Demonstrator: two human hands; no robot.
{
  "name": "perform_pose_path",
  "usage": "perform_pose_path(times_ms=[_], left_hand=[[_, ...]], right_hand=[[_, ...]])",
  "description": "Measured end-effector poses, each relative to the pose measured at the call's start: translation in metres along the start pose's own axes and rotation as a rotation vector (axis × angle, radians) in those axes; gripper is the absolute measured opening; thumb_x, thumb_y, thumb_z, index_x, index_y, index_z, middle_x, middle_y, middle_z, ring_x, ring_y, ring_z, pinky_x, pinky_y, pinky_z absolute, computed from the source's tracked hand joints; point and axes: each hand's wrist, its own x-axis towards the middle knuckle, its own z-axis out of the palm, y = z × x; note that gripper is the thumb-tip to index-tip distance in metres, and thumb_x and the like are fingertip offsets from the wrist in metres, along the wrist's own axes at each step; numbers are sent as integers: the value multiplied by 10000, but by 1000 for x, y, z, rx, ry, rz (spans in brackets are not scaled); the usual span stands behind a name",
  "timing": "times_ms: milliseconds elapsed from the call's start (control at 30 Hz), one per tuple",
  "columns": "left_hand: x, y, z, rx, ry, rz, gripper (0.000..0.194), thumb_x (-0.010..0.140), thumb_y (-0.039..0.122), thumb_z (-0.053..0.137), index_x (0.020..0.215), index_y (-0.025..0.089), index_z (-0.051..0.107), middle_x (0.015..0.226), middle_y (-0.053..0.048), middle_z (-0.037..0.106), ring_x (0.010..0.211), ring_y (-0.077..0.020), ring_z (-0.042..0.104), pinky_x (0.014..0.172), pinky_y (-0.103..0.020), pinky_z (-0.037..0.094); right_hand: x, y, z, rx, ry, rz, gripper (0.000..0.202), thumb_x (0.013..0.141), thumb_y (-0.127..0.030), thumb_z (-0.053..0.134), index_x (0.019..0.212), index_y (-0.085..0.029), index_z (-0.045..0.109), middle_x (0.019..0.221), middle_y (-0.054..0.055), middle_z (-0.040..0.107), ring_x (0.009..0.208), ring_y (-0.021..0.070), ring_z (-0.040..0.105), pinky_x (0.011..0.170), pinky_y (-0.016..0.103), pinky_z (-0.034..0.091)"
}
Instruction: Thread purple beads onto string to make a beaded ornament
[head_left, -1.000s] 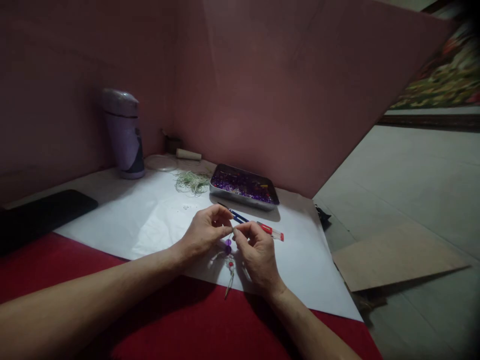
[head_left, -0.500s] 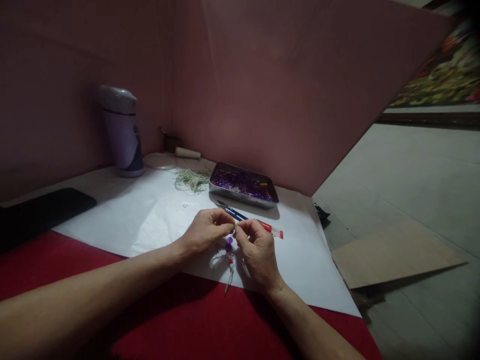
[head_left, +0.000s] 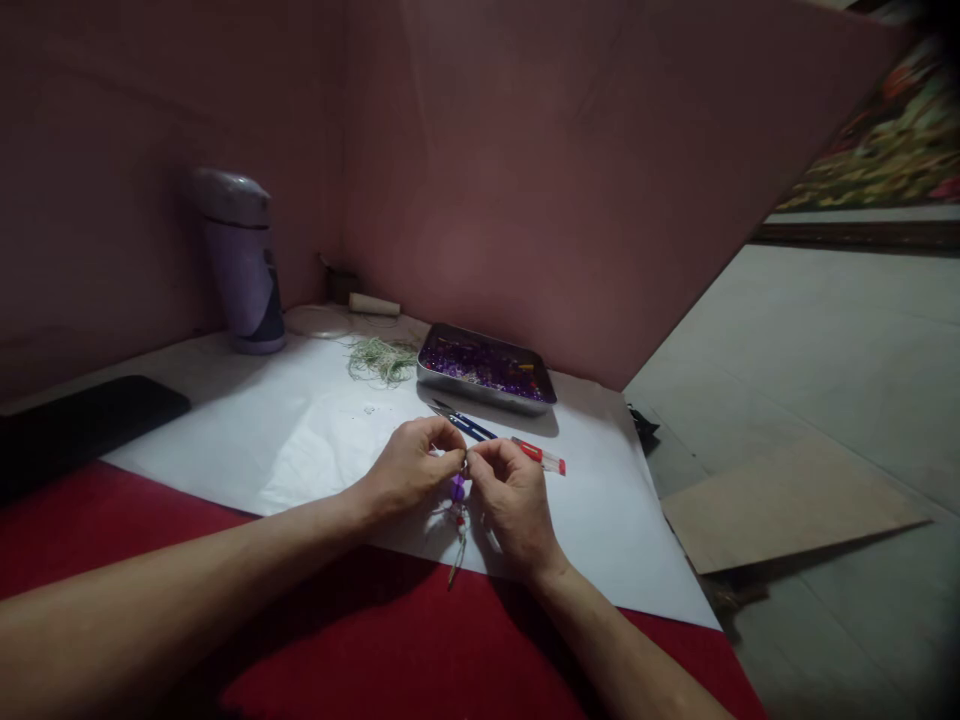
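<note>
My left hand (head_left: 420,462) and my right hand (head_left: 514,505) meet fingertip to fingertip over the white paper (head_left: 315,440), both pinched closed. From between them hangs a beaded string (head_left: 457,490) with purple beads, a small red bead lower down and loose cord ends at the bottom. Its top is hidden in my fingers. Just beyond my hands lie dark blue thread snips (head_left: 465,422) and a clear and red plastic case (head_left: 540,456). Behind these stands a metal tray (head_left: 487,390) of purple beads.
A tangle of pale green thread (head_left: 381,360) lies left of the tray. Farther left stand a lilac tumbler (head_left: 244,270) and a black phone-like slab (head_left: 97,425). A pale roll (head_left: 375,304) sits by the pink wall (head_left: 495,200). Red cloth (head_left: 375,640) covers the near edge.
Both hands stay pinched together at nearly the same spot. The purple beads have shifted slightly and hang closer under the fingertips.
</note>
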Motion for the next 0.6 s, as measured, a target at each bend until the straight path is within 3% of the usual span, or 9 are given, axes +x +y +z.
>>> perform_pose_path(times_ms=[267, 600], left_hand=[[1, 3, -2, -162, 18, -5, 132, 720, 184, 514, 807, 143, 606, 692, 1, 617, 627, -108, 546, 590, -219, 432], [2, 6, -3, -165, -72, -23, 124, 723, 212, 538, 749, 135, 631, 683, -17, 634, 645, -123, 566, 621, -234, 450]], right_hand=[[0, 2, 0, 66, -47, 5, 146, 813, -299, 540, 747, -173, 572, 660, -5, 577, 598, 123, 503, 573, 237, 408], [0, 1, -1, 80, -69, -11, 172, 833, -324, 534, 770, -167, 565, 658, -7, 555, 584, 116, 488, 529, 221, 400]])
